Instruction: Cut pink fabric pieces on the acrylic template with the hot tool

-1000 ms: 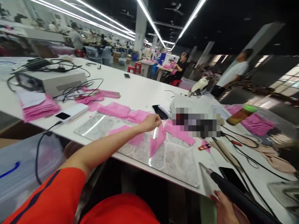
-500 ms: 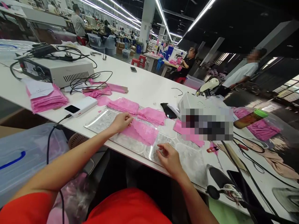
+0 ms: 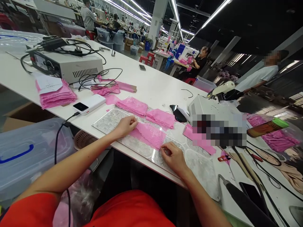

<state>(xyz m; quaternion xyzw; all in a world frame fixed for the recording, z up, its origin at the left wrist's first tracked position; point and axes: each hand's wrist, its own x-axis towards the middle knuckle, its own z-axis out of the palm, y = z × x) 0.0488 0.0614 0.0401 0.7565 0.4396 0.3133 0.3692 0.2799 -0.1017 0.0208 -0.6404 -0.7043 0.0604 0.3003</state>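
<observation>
A pink lace piece [image 3: 149, 135] lies flat on a clear plate [image 3: 106, 120] at the white table's near edge. My left hand [image 3: 126, 125] pinches the left end of that piece with curled fingers. My right hand [image 3: 172, 156] has its fingers closed on the piece's right corner. Two more pink lace pieces [image 3: 132, 106] [image 3: 161, 118] lie just beyond on the plate.
A stack of pink fabric [image 3: 55, 96] and a white power bank [image 3: 89, 104] sit to the left, near a grey control box [image 3: 65, 64] with cables. A black-handled tool [image 3: 246, 205] lies at the right. Other people work at far tables.
My left hand brought the pink lace piece down and laid it flat on the plate. My right hand left the black tool handle and came to the piece's right corner.
</observation>
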